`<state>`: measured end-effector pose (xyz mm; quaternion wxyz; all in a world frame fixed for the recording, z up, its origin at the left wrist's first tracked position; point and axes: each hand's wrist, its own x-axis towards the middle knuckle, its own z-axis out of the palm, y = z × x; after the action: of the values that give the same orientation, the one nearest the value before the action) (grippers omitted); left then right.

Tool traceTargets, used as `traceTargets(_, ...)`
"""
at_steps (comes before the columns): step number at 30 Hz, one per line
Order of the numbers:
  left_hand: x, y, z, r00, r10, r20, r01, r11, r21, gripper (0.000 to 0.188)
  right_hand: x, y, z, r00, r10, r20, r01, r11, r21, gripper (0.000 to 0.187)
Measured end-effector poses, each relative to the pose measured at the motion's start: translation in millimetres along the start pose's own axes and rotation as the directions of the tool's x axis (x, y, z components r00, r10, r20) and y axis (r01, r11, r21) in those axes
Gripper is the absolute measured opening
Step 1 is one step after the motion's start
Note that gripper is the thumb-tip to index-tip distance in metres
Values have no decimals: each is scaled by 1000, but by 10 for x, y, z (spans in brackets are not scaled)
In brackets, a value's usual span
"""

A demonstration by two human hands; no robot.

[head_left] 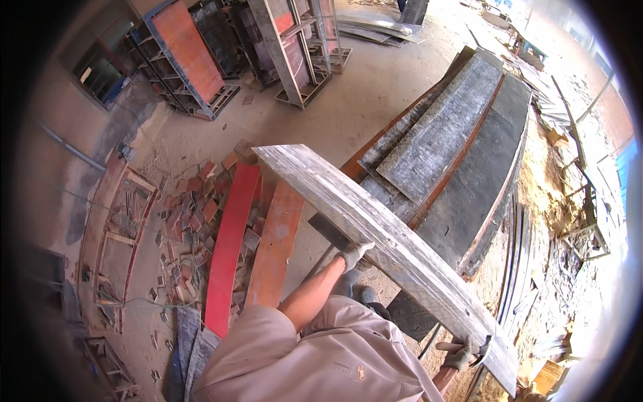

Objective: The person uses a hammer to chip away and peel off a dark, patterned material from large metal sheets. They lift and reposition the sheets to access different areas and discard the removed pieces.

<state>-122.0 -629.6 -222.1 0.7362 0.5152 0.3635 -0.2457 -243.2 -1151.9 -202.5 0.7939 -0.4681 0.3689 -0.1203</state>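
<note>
We are at the carrying step: our left hand [353, 254] and right hand [462, 352], gloved, both grip the long grey board [375, 234], held level above the floor [335, 114]. It probably next needs a steady lowering onto the plank stack [455, 141].

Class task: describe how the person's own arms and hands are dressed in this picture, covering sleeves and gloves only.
Both hands wear pale, dirt-greyed work gloves: the left hand and the right hand. The forearms are bare between glove and sleeve. The upper arms are covered by the short sleeves of a loose beige shirt. No watch or band is visible.
</note>
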Motion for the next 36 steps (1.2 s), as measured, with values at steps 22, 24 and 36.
traceTargets(22,-2209,-2112,-1737,766,392,-510,-414,907,75,33,-1033,-1,454,957,247,153,-142,858,-494,19)
traceTargets(24,-2547,-2218,-1992,788,181,-588,-405,873,-273,26,-1242,109,727,952,210,223,-62,846,-530,22)
traceTargets(36,-4214,-3457,-3599,719,87,-689,-606,564,-561,16,-3755,1015,2770,850,158,503,243,730,-639,24)
